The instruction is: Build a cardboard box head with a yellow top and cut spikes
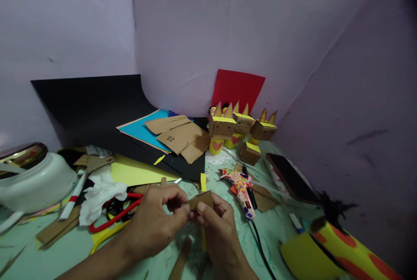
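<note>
piece: small brown cardboard piece [202, 200], flat, roughly rectangular, top edge folded or creased; thin yellow paper strip [203, 182] stands up just behind it
location: held above the tabletop [65, 254], bottom centre of view, between both hands
left hand [156, 221]: fingers curled, thumb and forefinger pinched on the piece's left end; forearm enters from lower left
right hand [219, 228]: fingers bent, thumb on the front of the piece, closed on its right end; wrist enters from below
hands: fingertips meet at the piece, knuckles up
counts: 3 cardboard box figures [243, 126] with yellow tops and pointed ears by the back wall, 1 loose cardboard cube [250, 153] before them
counts: 1 patterned glue gun [241, 189] just right of the hands, 1 red-handled scissors [117, 215] to the left, 1 phone [290, 178] far right
other: 1 white bowl [39, 182] at left edge; 1 red sheet [237, 89] against the wall
</note>
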Action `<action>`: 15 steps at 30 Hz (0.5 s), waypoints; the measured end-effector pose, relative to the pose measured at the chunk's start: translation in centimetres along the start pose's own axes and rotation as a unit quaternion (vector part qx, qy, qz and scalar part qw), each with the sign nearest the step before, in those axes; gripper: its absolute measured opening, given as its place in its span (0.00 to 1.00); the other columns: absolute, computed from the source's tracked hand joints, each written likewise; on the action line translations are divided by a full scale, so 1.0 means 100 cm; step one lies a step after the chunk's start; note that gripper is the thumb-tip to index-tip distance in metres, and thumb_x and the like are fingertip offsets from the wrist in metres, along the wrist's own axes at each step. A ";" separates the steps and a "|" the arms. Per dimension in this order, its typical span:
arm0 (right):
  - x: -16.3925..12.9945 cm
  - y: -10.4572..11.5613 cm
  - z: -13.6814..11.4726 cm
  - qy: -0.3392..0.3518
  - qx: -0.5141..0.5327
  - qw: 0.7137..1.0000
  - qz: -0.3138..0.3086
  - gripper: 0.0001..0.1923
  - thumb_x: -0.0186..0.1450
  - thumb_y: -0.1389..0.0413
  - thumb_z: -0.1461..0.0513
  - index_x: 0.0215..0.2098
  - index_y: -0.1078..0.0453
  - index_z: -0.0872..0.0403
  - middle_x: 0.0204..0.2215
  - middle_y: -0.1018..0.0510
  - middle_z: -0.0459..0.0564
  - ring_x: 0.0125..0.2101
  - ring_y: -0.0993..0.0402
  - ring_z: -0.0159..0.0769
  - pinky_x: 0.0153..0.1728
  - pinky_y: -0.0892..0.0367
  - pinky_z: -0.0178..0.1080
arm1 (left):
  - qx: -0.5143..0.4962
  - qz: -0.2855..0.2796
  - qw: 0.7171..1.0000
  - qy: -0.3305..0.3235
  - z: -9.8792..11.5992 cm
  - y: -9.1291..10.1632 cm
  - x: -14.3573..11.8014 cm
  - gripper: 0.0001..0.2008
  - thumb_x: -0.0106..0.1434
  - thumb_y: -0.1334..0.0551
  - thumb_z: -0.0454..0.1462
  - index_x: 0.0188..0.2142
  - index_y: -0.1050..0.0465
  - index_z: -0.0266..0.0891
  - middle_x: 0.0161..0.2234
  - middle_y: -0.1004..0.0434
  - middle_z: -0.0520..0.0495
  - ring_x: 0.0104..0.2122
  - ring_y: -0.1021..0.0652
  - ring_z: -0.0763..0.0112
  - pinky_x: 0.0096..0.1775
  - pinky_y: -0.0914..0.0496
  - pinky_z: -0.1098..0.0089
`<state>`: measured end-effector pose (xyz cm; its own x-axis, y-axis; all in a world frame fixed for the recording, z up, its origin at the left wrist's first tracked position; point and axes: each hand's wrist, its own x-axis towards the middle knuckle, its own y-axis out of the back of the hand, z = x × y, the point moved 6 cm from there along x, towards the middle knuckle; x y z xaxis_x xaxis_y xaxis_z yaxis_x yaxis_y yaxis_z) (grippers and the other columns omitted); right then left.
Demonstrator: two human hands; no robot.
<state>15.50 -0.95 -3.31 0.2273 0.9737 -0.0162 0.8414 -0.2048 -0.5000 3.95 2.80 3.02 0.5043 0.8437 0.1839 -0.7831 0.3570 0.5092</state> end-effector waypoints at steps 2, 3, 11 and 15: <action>-0.001 0.000 0.000 -0.005 0.011 1.000 0.003 0.10 0.51 0.36 0.58 0.24 0.25 0.58 0.19 0.24 0.47 0.21 0.32 0.29 0.24 0.37 0.30 | -0.008 -0.005 1.000 0.004 0.000 -0.003 0.000 0.09 0.55 0.44 0.36 0.21 0.30 0.38 0.20 0.28 0.53 0.23 0.30 0.73 0.27 0.36 0.74; -0.001 0.001 0.000 -0.004 0.010 1.000 0.007 0.10 0.51 0.36 0.58 0.24 0.25 0.58 0.19 0.24 0.46 0.20 0.32 0.29 0.24 0.37 0.30 | -0.006 -0.010 1.000 0.008 0.000 -0.003 0.001 0.09 0.55 0.44 0.36 0.21 0.30 0.38 0.20 0.28 0.53 0.23 0.29 0.73 0.28 0.36 0.74; 0.008 0.026 -0.008 0.011 0.039 0.994 0.100 0.11 0.48 0.32 0.58 0.25 0.24 0.56 0.19 0.22 0.47 0.20 0.29 0.30 0.23 0.32 0.31 | 0.058 -0.044 0.992 0.099 -0.013 0.070 0.012 0.09 0.56 0.41 0.42 0.29 0.27 0.38 0.23 0.27 0.53 0.22 0.29 0.74 0.24 0.36 0.76; 0.013 0.034 -0.006 -0.001 0.058 0.990 0.128 0.11 0.45 0.31 0.59 0.24 0.24 0.57 0.20 0.22 0.47 0.19 0.28 0.30 0.23 0.31 0.31 | 0.193 -0.182 0.958 0.106 -0.035 0.075 -0.012 0.06 0.55 0.43 0.37 0.28 0.28 0.39 0.22 0.27 0.53 0.22 0.29 0.71 0.23 0.37 0.75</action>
<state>18.95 -0.41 -4.55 0.4244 0.8918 -0.1565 0.6942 -0.4315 -0.5761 -3.74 5.88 3.70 0.6017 0.7682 -0.2186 -0.3553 0.5025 0.7882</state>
